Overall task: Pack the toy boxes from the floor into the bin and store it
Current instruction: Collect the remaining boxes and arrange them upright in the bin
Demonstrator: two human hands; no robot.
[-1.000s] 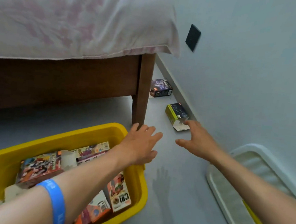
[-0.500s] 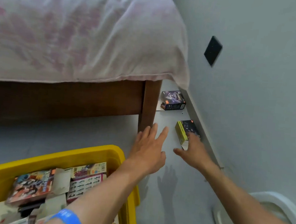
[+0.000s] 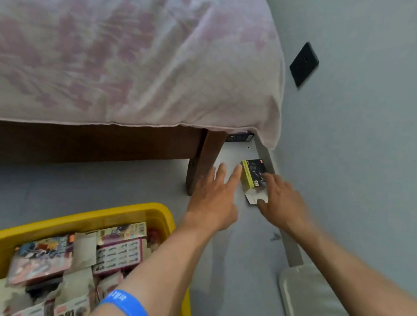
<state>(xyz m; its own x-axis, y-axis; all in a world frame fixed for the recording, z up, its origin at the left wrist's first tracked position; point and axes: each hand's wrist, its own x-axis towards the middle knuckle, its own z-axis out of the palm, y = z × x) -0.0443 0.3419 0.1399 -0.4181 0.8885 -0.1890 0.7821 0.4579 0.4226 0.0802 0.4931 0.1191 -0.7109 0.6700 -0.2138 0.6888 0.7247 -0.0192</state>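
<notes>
Toy box on the floor between bed leg and wall.

right hand reached yellow-black box | left hand alongside

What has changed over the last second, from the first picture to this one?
Both hands reached forward toward the wall. The right hand went from hovering short of the yellow-edged box to touching it, fingers on top, thumb by its open flap. The left hand closed in beside it, open. The box and the yellow bin stayed put.
</notes>
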